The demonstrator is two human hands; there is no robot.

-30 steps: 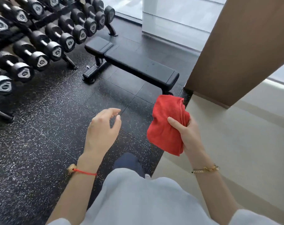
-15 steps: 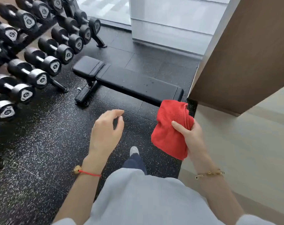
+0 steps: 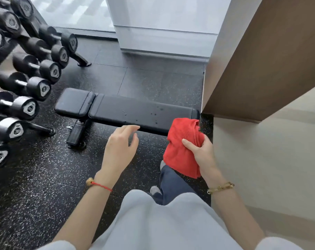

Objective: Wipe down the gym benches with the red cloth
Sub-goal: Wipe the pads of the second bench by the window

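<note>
No legible text; dumbbell point(image 3: 16, 131) end-cap nos. (blurred) unreadable.

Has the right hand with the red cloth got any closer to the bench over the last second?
Yes. The right hand has carried the red cloth forward to the bench: the cloth now overlaps its near right end.

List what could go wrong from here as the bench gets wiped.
1. The red cloth is bunched in the right hand; wiped like that, it may only smear the droplets on the bench.
2. The bench's right end sits close to the wall corner, so a wide stroke could knock knuckles there.
3. The dumbbell rack stands close on the left, cramping movement toward the seat pad.
</note>
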